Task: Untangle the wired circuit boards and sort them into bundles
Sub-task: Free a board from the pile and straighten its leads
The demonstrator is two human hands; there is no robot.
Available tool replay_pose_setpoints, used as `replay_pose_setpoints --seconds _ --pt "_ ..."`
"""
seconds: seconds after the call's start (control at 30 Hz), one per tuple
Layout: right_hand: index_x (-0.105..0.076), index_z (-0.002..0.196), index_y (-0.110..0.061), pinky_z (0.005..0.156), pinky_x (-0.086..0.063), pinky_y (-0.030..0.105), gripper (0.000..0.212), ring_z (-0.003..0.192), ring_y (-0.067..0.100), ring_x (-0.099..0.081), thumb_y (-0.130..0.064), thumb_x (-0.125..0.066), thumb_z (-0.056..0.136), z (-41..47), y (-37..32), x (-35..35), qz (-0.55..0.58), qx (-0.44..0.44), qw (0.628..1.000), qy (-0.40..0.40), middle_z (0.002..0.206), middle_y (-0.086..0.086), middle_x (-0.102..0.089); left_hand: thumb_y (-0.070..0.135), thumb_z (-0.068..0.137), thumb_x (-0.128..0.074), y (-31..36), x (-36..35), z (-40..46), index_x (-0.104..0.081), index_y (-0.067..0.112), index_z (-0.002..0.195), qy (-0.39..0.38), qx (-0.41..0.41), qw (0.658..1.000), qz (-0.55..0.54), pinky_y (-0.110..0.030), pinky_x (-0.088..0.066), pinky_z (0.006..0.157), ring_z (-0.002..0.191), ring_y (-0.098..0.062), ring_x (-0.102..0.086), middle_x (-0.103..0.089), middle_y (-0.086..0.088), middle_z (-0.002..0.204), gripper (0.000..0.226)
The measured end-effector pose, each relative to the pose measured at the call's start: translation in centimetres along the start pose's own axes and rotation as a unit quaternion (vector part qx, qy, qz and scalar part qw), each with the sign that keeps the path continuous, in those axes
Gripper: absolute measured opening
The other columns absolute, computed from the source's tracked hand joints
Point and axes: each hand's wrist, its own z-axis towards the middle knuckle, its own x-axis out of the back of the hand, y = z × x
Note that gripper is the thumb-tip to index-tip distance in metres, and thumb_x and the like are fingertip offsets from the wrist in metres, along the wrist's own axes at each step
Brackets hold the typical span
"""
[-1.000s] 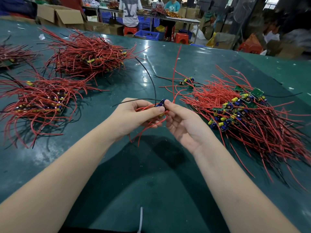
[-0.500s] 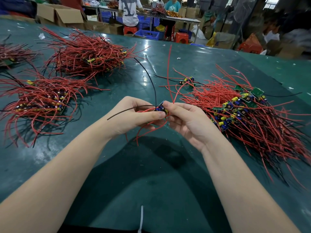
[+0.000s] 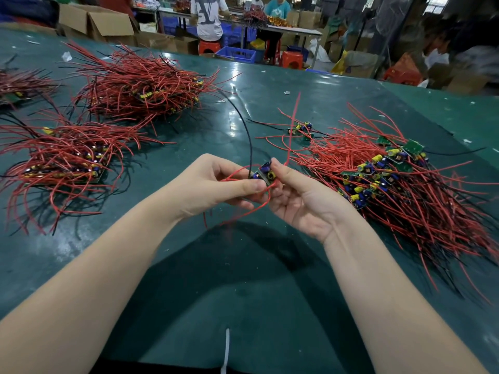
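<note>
Green table (image 3: 243,279), both hands (image 3: 216,184) pinching small circuit board (image 3: 266,172), red and black wires trailing

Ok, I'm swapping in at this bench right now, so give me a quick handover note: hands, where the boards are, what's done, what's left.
Left hand: pinches the held circuit board and its red wires.
Right hand: fingertips grip the same board from the other side.
Done: sorted bundles lie on the table's left, one more behind.
Left: the big unsorted pile on the right, plus a loose board beyond the hands. Free the held board's wires, then add it to a bundle.
</note>
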Motion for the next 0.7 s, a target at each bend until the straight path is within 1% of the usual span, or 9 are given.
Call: replay_pose_setpoints --seconds 0.07,0.13,0.2,0.27,0.33,0.43,0.5,0.63,0.7 --pt "-0.07 0.052 -0.014 0.045 -0.044 0.013 0.013 0.043 0.003 -0.051 -0.023 -0.076 0.058 0.0 -0.1 0.0 0.015 0.0 1.0 0.003 0.056 -0.003 -0.059 0.027 0.071 -0.07 0.1 -0.1 0.0 -0.079 0.019 0.078 -0.017 0.002 1.0 -0.005 -0.017 -0.053 0.061 0.079 -0.01 -0.072 -0.076 -0.001 0.081 0.013" --pt "-0.069 0.054 -0.015 0.046 -0.046 0.015 0.013 0.045 0.005 -0.055 -0.023 -0.079 0.055 0.0 -0.1 0.1 0.02 0.008 1.0 0.015 0.058 -0.002 -0.059 0.029 0.07 -0.07 0.1 0.0 0.0 -0.079 0.022 0.077 -0.014 0.011 1.0 -0.012 -0.017 -0.053 0.062 0.08 -0.013 -0.072 -0.076 -0.001 0.08 0.013" --pt "-0.07 0.055 -0.016 0.049 -0.049 0.017 0.012 0.048 0.006 -0.058 -0.023 -0.08 0.056 0.0 -0.1 0.0 0.025 0.019 0.999 0.021 0.06 -0.001 -0.06 0.028 0.071 -0.07 0.1 0.2 0.0 -0.077 0.015 0.077 -0.008 0.016 1.0 -0.011 -0.019 -0.054 0.062 0.08 -0.017 -0.073 -0.075 -0.004 0.08 0.016" --pt "-0.072 0.055 -0.015 0.05 -0.05 0.016 0.011 0.049 0.005 -0.059 -0.023 -0.079 0.06 0.0 -0.1 -0.1 0.042 0.043 0.998 0.026 0.06 -0.002 -0.062 0.03 0.071 -0.069 0.1 0.4 0.1 -0.072 0.008 0.081 0.006 0.017 1.0 -0.003 -0.021 -0.054 0.062 0.078 -0.019 -0.073 -0.075 -0.007 0.08 0.024" --pt "-0.073 0.055 -0.016 0.049 -0.05 0.016 0.014 0.05 0.006 -0.061 -0.023 -0.078 0.067 0.0 -0.3 0.0 0.065 0.068 0.994 0.051 0.061 -0.002 -0.064 0.032 0.069 -0.07 0.2 0.6 0.1 -0.069 0.008 0.08 0.026 0.023 0.999 0.007 -0.02 -0.054 0.061 0.076 -0.019 -0.073 -0.075 -0.007 0.079 0.027" --pt "-0.071 0.049 -0.02 0.047 -0.049 0.016 0.031 0.053 0.006 -0.063 -0.025 -0.074 0.08 0.1 -0.6 0.6 0.057 0.099 0.987 0.111 0.06 -0.004 -0.066 0.031 0.074 -0.069 0.2 0.9 0.2 -0.071 0.011 0.08 0.044 0.034 0.998 0.03 -0.02 -0.055 0.064 0.077 -0.018 -0.073 -0.075 -0.007 0.081 0.021" --pt "-0.071 0.049 -0.023 0.046 -0.048 0.015 0.034 0.053 0.005 -0.063 -0.028 -0.072 0.082 0.2 -0.7 0.9 0.048 0.11 0.983 0.14 0.059 -0.007 -0.065 0.024 0.082 -0.068 0.1 1.2 0.3 -0.071 0.011 0.081 0.061 0.041 0.996 0.045 -0.019 -0.055 0.064 0.076 -0.016 -0.072 -0.075 -0.007 0.082 0.013" --pt "-0.069 0.07 -0.02 0.046 -0.047 0.015 0.014 0.052 0.005 -0.063 -0.027 -0.074 0.082 0.4 -0.8 1.2 0.072 0.133 0.972 0.18 0.058 -0.007 -0.064 0.021 0.089 -0.066 -0.1 1.6 0.6 -0.073 0.009 0.083 0.113 0.052 0.991 0.057 -0.018 -0.054 0.063 0.071 -0.012 -0.07 -0.075 -0.007 0.082 0.014" --pt "-0.068 0.072 -0.021 0.046 -0.047 0.015 0.013 0.052 0.005 -0.063 -0.027 -0.074 0.081 0.5 -0.7 1.3 0.071 0.141 0.969 0.189 0.058 -0.007 -0.064 0.022 0.089 -0.066 -0.2 1.8 0.7 -0.073 0.011 0.083 0.137 0.052 0.987 0.063 -0.017 -0.053 0.061 0.069 -0.01 -0.07 -0.076 -0.005 0.081 0.014"
